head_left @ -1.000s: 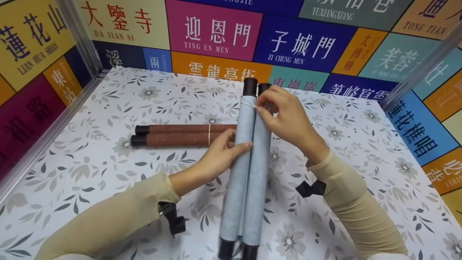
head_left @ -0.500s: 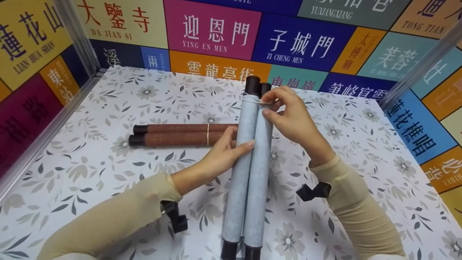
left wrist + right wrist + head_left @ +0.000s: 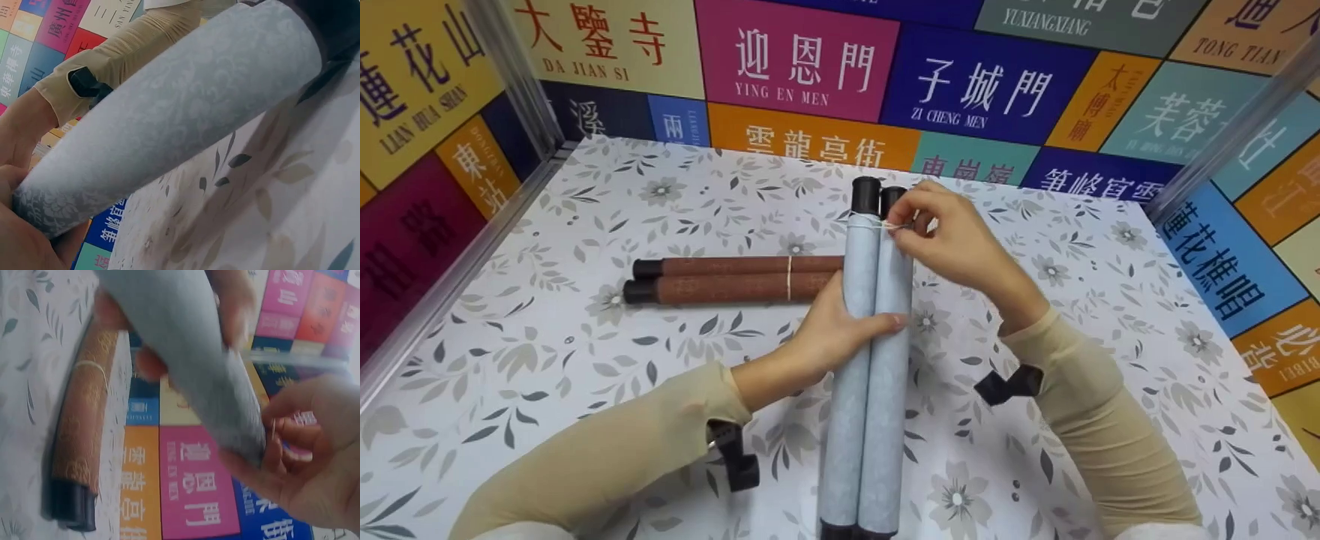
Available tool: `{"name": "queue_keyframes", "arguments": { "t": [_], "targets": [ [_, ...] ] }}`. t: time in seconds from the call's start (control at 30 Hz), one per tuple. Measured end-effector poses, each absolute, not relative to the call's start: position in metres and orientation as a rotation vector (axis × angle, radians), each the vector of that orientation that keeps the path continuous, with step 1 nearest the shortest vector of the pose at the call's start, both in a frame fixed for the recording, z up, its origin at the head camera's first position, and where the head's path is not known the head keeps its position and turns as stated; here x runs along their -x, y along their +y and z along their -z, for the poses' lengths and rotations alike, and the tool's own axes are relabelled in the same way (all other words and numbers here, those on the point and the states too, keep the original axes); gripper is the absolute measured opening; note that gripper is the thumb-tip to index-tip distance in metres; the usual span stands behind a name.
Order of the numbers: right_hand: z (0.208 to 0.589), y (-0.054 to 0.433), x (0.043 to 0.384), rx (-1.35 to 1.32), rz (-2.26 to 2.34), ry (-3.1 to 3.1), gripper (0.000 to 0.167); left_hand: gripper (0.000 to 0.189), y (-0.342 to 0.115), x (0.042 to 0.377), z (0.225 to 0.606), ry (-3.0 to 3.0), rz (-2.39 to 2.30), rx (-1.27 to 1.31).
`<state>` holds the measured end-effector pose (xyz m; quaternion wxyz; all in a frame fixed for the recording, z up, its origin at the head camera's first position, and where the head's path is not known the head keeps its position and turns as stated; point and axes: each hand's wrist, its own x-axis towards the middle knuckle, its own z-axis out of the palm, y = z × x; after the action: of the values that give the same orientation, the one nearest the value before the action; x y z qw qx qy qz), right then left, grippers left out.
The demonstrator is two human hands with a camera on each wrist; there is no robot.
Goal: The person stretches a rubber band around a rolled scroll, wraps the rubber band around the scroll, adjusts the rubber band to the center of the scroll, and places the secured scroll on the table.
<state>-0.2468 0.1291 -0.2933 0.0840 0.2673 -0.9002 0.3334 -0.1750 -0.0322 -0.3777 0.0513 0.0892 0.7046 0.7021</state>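
A pale blue scroll (image 3: 861, 375), rolled up from both ends into two side-by-side rolls with dark end knobs, stands tilted above the table. My left hand (image 3: 840, 326) grips it around the middle, thumb lying across the front of both rolls. Near the far end, a thin white rubber band (image 3: 866, 223) loops around the scroll just below the knobs. The fingertips of my right hand (image 3: 949, 232) pinch this band at the right-hand roll. Faint floral patterning shows on the scroll (image 3: 185, 107) in the left wrist view.
Behind my left hand, a reddish-brown scroll (image 3: 720, 288) with black knobs lies across the table, a pale band around its two rolls. The flower-patterned tabletop (image 3: 585, 412) ends at colourful panels (image 3: 802, 60) with large characters. Metal posts (image 3: 514, 75) stand at the corners.
The blue scroll has come down and slightly left, its near knobs dropping toward the frame's bottom edge. My left thumb reaches farther across it. My right hand shifts a little left with the band.
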Motion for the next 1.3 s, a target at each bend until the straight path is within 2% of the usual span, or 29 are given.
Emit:
{"name": "queue_keyframes", "arguments": {
  "t": [0.2,0.4,0.6,0.8,0.9,1.17,1.3],
  "targets": [
    [0.296,0.149,0.258,-0.796,-1.043,-2.567,0.019,0.064,-0.033,0.168,0.376,2.067,-2.202,-0.275],
    [0.312,0.151,0.25,-0.857,-1.228,-2.422,0.028,0.062,-0.035,0.171,0.376,2.09,-2.21,-0.256],
    [0.313,0.144,0.239,-0.851,-1.618,-2.306,0.026,0.062,-0.037,0.172,0.374,2.124,-2.158,-0.29],
    [0.318,0.139,0.239,-0.93,-1.547,-2.297,0.029,0.059,-0.042,0.173,0.373,2.071,-2.29,-0.304],
    [0.323,0.141,0.245,-0.874,-1.656,-2.279,0.026,0.061,-0.045,0.173,0.374,2.023,-2.319,-0.332],
    [0.338,0.14,0.257,-0.625,-2.014,-2.448,0.03,0.069,-0.047,0.172,0.38,1.943,-2.271,-0.42],
    [0.347,0.14,0.26,-0.696,-2.079,-2.543,0.027,0.071,-0.042,0.169,0.378,1.918,-2.227,-0.487]
  ]
}}
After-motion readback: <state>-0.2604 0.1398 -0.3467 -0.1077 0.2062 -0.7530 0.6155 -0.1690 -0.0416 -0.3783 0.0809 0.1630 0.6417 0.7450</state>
